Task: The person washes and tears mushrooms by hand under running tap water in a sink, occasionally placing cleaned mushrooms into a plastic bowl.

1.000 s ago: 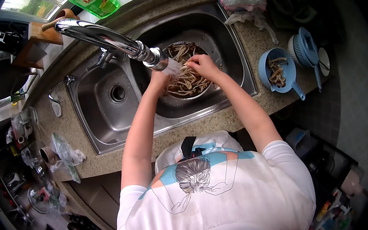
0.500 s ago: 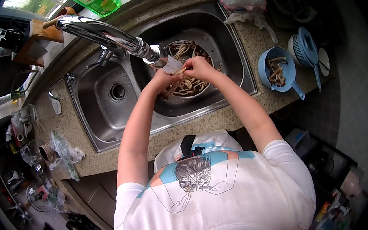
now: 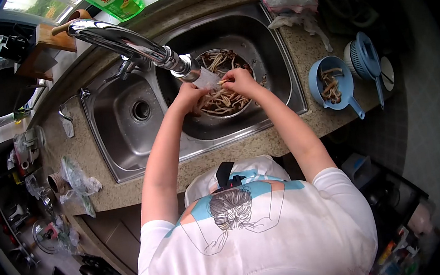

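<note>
Brown-capped mushrooms with long pale stems lie in a round metal bowl of water in the larger sink basin. A stream of water falls from the chrome faucet over the bowl's left side. My left hand is at the bowl's left edge beside the stream, fingers curled round what looks like a mushroom, partly hidden. My right hand pinches a small pale piece of mushroom at its fingertips, just right of the stream. A gap separates the two hands.
On the right counter stands a light-blue strainer with several mushrooms, beside a lidded blue container. The smaller basin with its drain is at left. Green detergent stands behind the faucet; plastic bags lie on the left counter.
My hands were together under the water and are now apart. The left moved slightly left; the right stayed nearly in place with the small piece.
</note>
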Demonstrator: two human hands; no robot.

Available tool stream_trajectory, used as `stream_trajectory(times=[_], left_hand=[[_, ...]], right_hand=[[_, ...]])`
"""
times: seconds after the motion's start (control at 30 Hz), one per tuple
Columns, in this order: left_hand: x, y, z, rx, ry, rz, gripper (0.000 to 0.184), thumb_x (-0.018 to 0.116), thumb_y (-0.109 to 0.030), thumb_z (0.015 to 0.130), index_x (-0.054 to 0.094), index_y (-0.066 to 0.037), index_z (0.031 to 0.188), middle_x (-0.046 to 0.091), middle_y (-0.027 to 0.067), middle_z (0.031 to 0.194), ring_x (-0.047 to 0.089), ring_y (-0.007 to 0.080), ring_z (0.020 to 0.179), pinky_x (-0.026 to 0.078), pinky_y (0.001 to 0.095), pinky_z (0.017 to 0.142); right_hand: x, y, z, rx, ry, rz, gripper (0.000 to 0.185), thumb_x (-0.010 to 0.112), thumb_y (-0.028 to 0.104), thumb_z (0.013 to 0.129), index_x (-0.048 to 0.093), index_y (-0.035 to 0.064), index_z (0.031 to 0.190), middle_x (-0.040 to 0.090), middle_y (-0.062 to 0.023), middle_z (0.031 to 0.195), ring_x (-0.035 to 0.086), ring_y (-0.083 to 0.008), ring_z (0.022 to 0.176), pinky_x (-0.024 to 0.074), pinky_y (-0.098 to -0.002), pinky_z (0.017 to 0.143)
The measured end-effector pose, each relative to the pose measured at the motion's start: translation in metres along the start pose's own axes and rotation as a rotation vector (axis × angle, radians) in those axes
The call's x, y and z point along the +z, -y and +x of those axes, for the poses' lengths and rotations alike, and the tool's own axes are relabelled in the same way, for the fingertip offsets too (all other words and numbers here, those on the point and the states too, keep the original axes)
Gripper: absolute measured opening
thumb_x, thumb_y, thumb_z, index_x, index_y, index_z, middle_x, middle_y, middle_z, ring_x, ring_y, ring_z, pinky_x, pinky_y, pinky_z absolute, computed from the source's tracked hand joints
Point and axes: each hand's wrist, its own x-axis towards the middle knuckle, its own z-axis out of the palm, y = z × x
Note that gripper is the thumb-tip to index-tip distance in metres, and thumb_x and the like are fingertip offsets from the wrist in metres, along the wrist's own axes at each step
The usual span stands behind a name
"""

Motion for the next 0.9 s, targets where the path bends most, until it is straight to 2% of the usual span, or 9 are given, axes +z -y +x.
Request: stream_trajectory(times=[0.03,0.1,0.2,0.3,0.53,0.6,0.63,0.7,0.9], left_hand=[[-0.001,0.003,0.002,0.001,-0.004,-0.002,0.029,0.069,-0.009,0.071,0.062,0.003,0.097,0.064,0.0066,0.087,0.059,0.0132,0.077,0.047,0.0274,0.067],[-0.002,0.003,0.006,-0.033,0.071,0.154,0.023,0.071,-0.014,0.071,0.063,0.004,0.082,0.063,0.0068,0.073,0.057,0.0131,0.058,0.045,0.0266,0.052],[0.0,-0.009,-0.007,-0.214,0.28,-0.041,0.023,0.071,-0.013,0.073,0.062,0.003,0.086,0.063,0.0057,0.075,0.057,0.012,0.061,0.045,0.026,0.054],[-0.003,0.002,-0.005,-0.22,0.405,-0.193,0.02,0.07,-0.012,0.074,0.062,0.001,0.088,0.063,0.0051,0.076,0.058,0.0112,0.064,0.046,0.0244,0.056],[-0.002,0.013,-0.008,-0.258,0.401,-0.31,0.019,0.069,-0.01,0.076,0.06,0.0,0.09,0.064,0.0057,0.079,0.059,0.0118,0.066,0.047,0.0233,0.057],[-0.002,0.012,-0.011,-0.298,0.377,-0.352,0.02,0.068,-0.009,0.076,0.06,-0.001,0.092,0.064,0.0061,0.084,0.06,0.0117,0.072,0.049,0.0223,0.062],[-0.001,0.01,-0.014,-0.297,0.375,-0.353,0.02,0.068,-0.009,0.076,0.06,-0.001,0.092,0.064,0.0061,0.084,0.06,0.0117,0.072,0.049,0.0223,0.062],[0.001,0.008,-0.019,-0.333,0.398,-0.321,0.02,0.068,-0.008,0.077,0.06,-0.001,0.094,0.064,0.0063,0.083,0.06,0.0118,0.073,0.048,0.0223,0.062],[0.003,0.011,-0.025,-0.126,0.241,-0.583,0.02,0.062,-0.004,0.079,0.054,-0.001,0.097,0.062,0.0081,0.087,0.062,0.0174,0.075,0.052,0.0329,0.069]], right_hand=[[-0.001,0.003,0.0,-0.003,0.003,-0.001,0.016,0.065,0.004,0.074,0.064,-0.0008,0.089,0.065,-0.008,0.073,0.06,-0.0118,0.064,0.0495,-0.0262,0.06],[-0.003,0.011,-0.001,0.127,0.208,0.331,0.014,0.062,0.0,0.077,0.061,-0.0027,0.091,0.064,-0.0061,0.075,0.06,-0.0108,0.066,0.0498,-0.0231,0.059],[-0.007,0.025,-0.007,0.073,0.296,0.357,0.013,0.06,-0.002,0.078,0.059,-0.004,0.091,0.063,-0.005,0.077,0.061,-0.0106,0.068,0.0504,-0.0221,0.06],[-0.007,0.026,-0.007,0.018,0.357,0.359,0.015,0.06,-0.002,0.078,0.06,-0.0041,0.093,0.063,-0.0055,0.08,0.061,-0.0103,0.069,0.0505,-0.0224,0.062],[-0.012,0.04,-0.01,-0.05,0.433,0.12,0.02,0.061,-0.001,0.072,0.063,-0.0025,0.091,0.065,-0.0079,0.076,0.062,-0.0126,0.07,0.0498,-0.0254,0.065],[-0.003,0.038,-0.009,-0.311,0.196,-0.255,0.02,0.061,0.001,0.069,0.064,-0.0009,0.088,0.065,-0.0139,0.076,0.064,-0.0209,0.072,0.0493,-0.0301,0.067],[0.003,0.035,-0.009,-0.313,0.197,-0.256,0.02,0.061,0.001,0.069,0.064,-0.0009,0.088,0.065,-0.0139,0.076,0.064,-0.0209,0.072,0.0493,-0.0301,0.067],[0.012,0.028,-0.007,-0.278,-0.022,-0.272,0.02,0.059,0.003,0.067,0.066,0.0018,0.086,0.062,-0.0195,0.079,0.061,-0.0344,0.077,0.0479,-0.0367,0.072],[-0.015,0.016,-0.033,-0.187,-0.071,-0.221,0.021,0.058,0.004,0.069,0.064,0.0015,0.089,0.062,-0.0198,0.084,0.059,-0.0343,0.083,0.0471,-0.0389,0.076]])
